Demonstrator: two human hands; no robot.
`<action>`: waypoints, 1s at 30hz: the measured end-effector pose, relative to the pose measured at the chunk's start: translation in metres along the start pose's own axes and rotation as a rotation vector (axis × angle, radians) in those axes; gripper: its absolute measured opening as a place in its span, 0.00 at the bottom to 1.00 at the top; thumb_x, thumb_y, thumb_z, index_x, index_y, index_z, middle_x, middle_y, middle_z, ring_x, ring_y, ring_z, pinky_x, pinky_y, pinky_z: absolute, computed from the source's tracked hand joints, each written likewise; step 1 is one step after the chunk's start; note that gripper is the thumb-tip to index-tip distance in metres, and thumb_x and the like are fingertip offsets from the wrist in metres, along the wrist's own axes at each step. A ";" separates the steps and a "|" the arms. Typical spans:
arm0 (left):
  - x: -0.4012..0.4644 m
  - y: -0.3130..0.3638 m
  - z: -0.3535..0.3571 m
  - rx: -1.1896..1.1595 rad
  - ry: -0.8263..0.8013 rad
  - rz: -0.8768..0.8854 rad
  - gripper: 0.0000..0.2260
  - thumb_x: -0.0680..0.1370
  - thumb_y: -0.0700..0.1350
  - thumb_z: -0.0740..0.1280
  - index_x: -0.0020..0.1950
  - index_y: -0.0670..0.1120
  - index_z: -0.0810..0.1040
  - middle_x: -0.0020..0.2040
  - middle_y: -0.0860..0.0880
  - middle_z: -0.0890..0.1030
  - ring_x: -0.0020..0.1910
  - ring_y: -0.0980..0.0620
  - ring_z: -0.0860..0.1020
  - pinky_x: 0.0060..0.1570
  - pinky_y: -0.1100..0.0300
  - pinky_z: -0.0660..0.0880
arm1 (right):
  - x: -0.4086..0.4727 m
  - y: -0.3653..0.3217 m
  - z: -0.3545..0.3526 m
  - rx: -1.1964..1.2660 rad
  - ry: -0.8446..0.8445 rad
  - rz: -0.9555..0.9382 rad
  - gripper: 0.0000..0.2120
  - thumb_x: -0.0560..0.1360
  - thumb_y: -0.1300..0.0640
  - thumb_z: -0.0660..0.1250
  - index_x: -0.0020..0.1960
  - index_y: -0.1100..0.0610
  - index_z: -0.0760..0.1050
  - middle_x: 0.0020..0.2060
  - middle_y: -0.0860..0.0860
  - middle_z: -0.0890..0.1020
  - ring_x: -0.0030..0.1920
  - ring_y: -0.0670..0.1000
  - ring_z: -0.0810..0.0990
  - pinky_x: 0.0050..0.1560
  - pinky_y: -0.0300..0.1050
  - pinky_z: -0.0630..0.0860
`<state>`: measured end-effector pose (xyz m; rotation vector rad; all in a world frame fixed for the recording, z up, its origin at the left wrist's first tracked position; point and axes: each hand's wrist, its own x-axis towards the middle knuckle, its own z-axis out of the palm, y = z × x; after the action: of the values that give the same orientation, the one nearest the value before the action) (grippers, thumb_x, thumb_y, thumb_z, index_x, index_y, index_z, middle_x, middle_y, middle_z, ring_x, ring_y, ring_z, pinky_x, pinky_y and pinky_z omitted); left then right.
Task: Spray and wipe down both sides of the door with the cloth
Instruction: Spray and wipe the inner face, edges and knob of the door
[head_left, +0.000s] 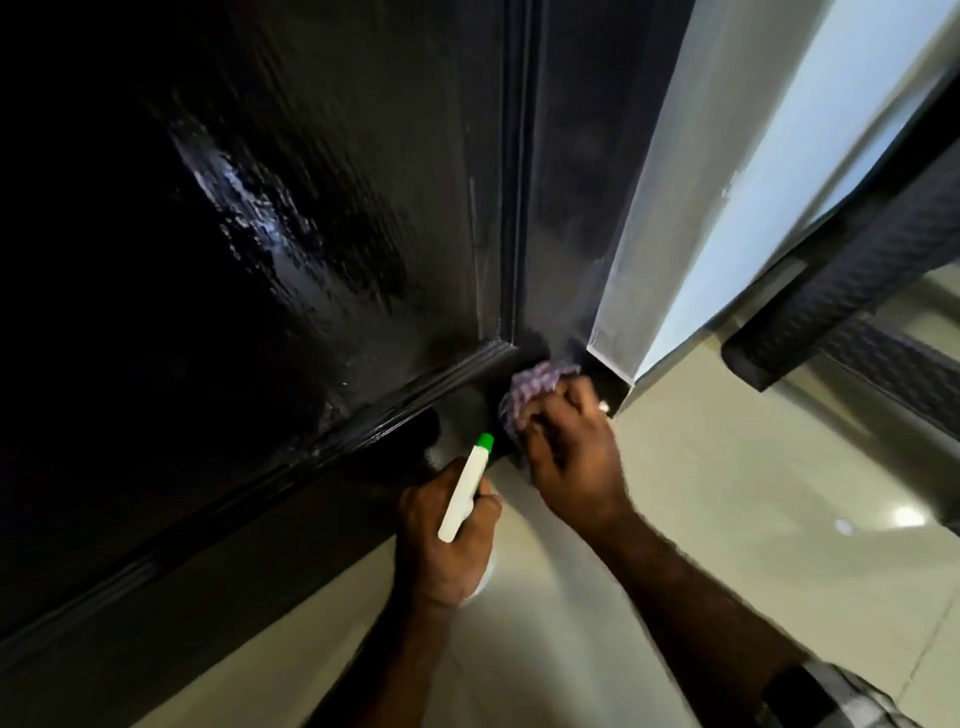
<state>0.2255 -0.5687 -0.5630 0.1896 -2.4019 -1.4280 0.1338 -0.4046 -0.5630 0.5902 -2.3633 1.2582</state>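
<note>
One head-worn view looks steeply down, close to the door (311, 234) bottom and floor (727, 493)

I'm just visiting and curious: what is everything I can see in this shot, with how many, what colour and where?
door: one, glossy black, fills left and centre, wet streaks on its panel
cloth: one, purple checked, pressed to the door's lower corner
spray bottle: one, white with green nozzle, bottom centre
floor: pale glossy tiles, bottom right
dark furniture: one, black textured, right edge
left hand: grip closed around the spray bottle
right hand: grip closed on the cloth
</note>
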 end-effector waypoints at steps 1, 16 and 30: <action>0.000 0.000 0.000 0.001 0.000 0.002 0.06 0.71 0.49 0.70 0.38 0.47 0.79 0.29 0.49 0.80 0.29 0.46 0.80 0.34 0.46 0.79 | -0.006 0.008 0.005 -0.049 -0.038 0.007 0.06 0.82 0.59 0.68 0.57 0.59 0.80 0.56 0.57 0.76 0.53 0.51 0.76 0.54 0.46 0.78; -0.002 0.001 0.000 -0.037 0.035 -0.026 0.10 0.73 0.47 0.70 0.34 0.44 0.78 0.28 0.48 0.78 0.28 0.49 0.79 0.32 0.48 0.78 | 0.085 -0.039 -0.030 0.324 0.519 0.350 0.08 0.81 0.64 0.67 0.54 0.52 0.75 0.48 0.48 0.82 0.49 0.46 0.80 0.55 0.46 0.79; 0.048 0.142 -0.057 -0.342 0.111 0.001 0.09 0.67 0.52 0.73 0.33 0.47 0.81 0.26 0.45 0.79 0.30 0.44 0.81 0.41 0.49 0.82 | 0.152 -0.137 -0.080 0.247 0.593 0.174 0.09 0.84 0.54 0.69 0.61 0.58 0.75 0.56 0.56 0.80 0.57 0.51 0.79 0.60 0.42 0.78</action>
<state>0.2090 -0.5605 -0.4031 0.1771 -2.0326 -1.7501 0.0923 -0.4340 -0.3490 0.0525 -1.8065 1.5545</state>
